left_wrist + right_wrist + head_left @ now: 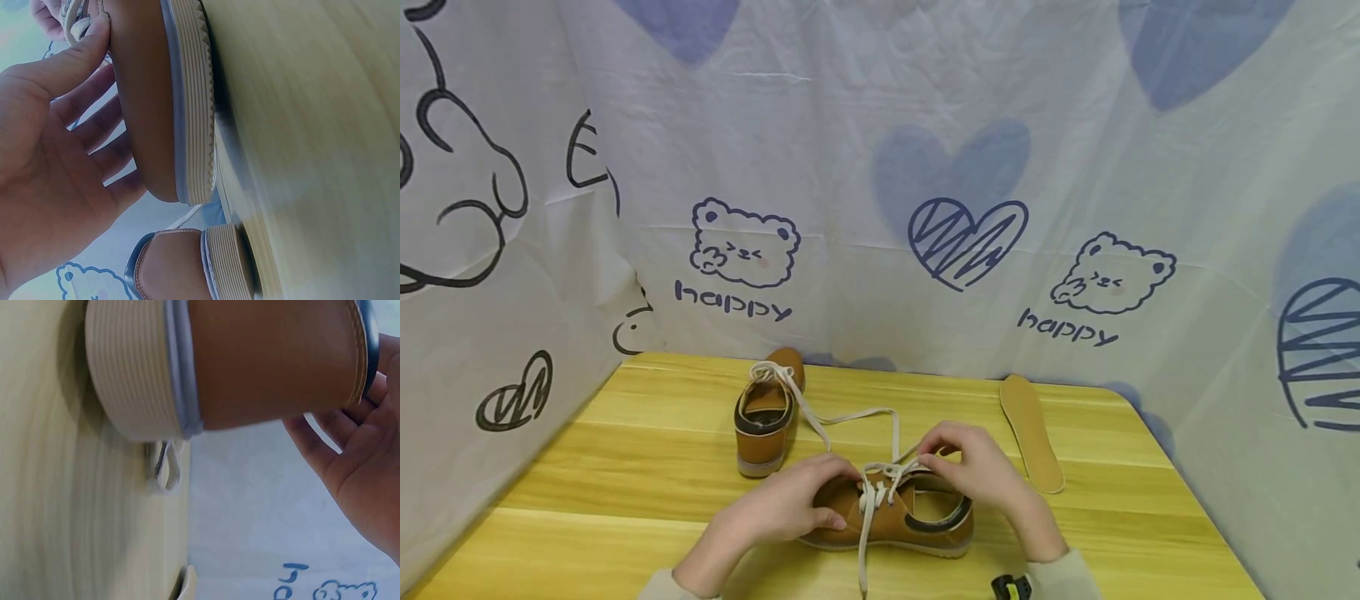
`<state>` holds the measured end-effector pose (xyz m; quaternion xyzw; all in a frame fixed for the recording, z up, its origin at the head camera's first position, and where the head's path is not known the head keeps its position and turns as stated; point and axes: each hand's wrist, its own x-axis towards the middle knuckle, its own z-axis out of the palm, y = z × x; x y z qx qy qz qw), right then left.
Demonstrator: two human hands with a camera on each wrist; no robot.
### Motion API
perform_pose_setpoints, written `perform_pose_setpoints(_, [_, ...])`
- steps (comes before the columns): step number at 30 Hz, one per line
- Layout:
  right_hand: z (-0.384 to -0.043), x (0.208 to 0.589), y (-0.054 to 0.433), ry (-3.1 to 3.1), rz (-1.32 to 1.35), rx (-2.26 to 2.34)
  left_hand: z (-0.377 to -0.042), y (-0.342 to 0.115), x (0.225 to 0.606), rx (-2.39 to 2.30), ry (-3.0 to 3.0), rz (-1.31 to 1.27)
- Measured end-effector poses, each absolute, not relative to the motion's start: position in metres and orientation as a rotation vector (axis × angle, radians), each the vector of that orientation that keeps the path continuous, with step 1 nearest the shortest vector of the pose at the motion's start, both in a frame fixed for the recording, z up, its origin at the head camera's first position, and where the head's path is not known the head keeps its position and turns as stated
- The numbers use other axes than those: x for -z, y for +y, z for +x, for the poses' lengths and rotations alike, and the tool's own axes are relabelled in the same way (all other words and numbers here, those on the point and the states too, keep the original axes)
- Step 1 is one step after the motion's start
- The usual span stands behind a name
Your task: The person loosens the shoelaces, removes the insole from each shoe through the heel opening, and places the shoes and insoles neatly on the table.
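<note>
A brown lace-up shoe (898, 521) lies in front of me on the table, toe to the left. My left hand (801, 500) holds it across the toe, thumb on the near side and fingers on the far side. In the left wrist view the left hand (56, 137) reaches round the brown upper (140, 106). Above the shoe's opening, my right hand (973, 467) pinches the white shoelace (895, 471) between thumb and fingers. One lace end (863, 550) hangs down the near side. The heel (269, 362) partly hides the right hand's fingertips in the right wrist view.
A second brown shoe (763, 433) stands at the back left, heel towards me, with its own white laces. A long lace (850, 414) runs over the table between the shoes. At the right lies a tan insole (1032, 433). A printed cloth (850, 167) hangs behind the wooden table (625, 442).
</note>
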<state>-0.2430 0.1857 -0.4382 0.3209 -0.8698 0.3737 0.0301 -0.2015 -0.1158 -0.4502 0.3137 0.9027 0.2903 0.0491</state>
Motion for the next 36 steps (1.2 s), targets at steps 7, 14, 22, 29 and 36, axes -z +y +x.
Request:
perform_pose_setpoints(7, [-0.249,0.442,0.197,-2.699,0.934,-1.181,-0.201,-0.116,0.449,-0.881,2.753,0.948])
perform_pose_setpoints(14, [-0.251,0.444,0.199,-2.729,0.971,-1.153,-0.201,-0.116,0.449,-0.882,2.746,0.949])
perform_pose_setpoints(22, [-0.246,0.438,0.19,-2.58,1.07,-1.137,-0.199,-0.116,0.449,-0.885,2.749,0.944])
perform_pose_setpoints(29, [-0.241,0.438,0.179,-2.603,1.172,-1.115,-0.2,-0.117,0.449,-0.895,2.744,0.942])
perform_pose_setpoints(36, [-0.239,0.44,0.174,-2.648,1.206,-1.03,-0.2,-0.117,0.449,-0.89,2.747,0.944])
